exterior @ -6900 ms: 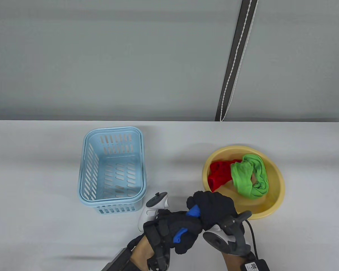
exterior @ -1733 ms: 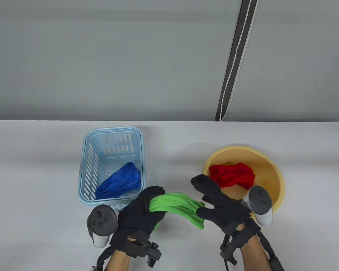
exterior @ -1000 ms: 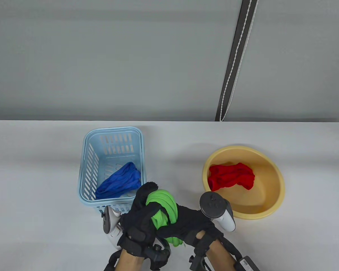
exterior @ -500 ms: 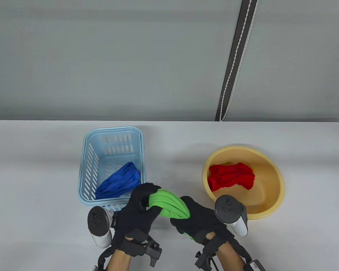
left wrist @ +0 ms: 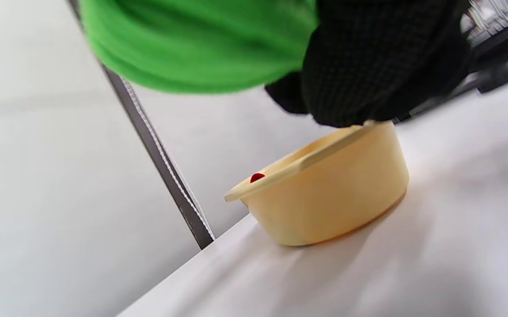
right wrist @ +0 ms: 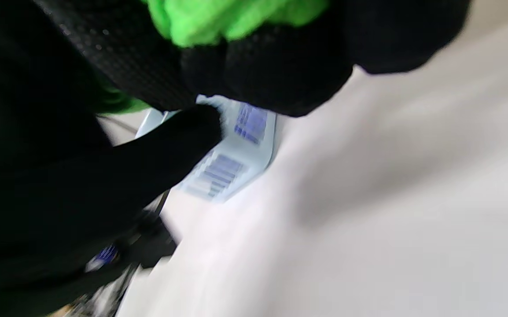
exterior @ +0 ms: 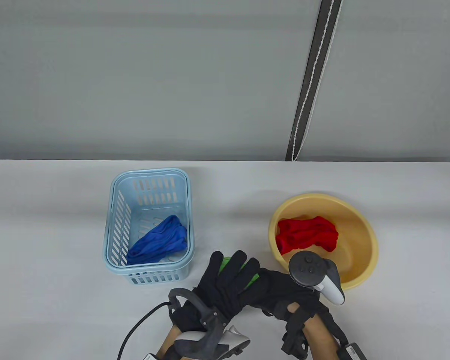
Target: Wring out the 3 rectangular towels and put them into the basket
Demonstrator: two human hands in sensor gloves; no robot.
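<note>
Both gloved hands meet in front of the basket, wrapped round the bunched green towel [exterior: 225,262]. My left hand [exterior: 228,281] lies over it with the fingers pointing away from me. My right hand [exterior: 281,292] grips it from the right. Only slivers of green show between the fingers in the table view. The green towel [left wrist: 201,44] fills the top of the left wrist view, and the green towel [right wrist: 236,17] sits among black fingers in the right wrist view. A blue towel [exterior: 157,240] lies in the light blue basket [exterior: 114,210]. A red towel [exterior: 307,234] lies in the yellow basin [exterior: 363,240].
The basket stands left of centre and the basin to the right, both on the white table [exterior: 41,262]. The basin [left wrist: 324,193] shows from the side in the left wrist view. A dark strap [exterior: 311,82] hangs on the wall behind.
The hands have twisted against each other on the green towel. My left hand has rolled over, its tracker now near the bottom edge, and the towel is almost fully covered.
</note>
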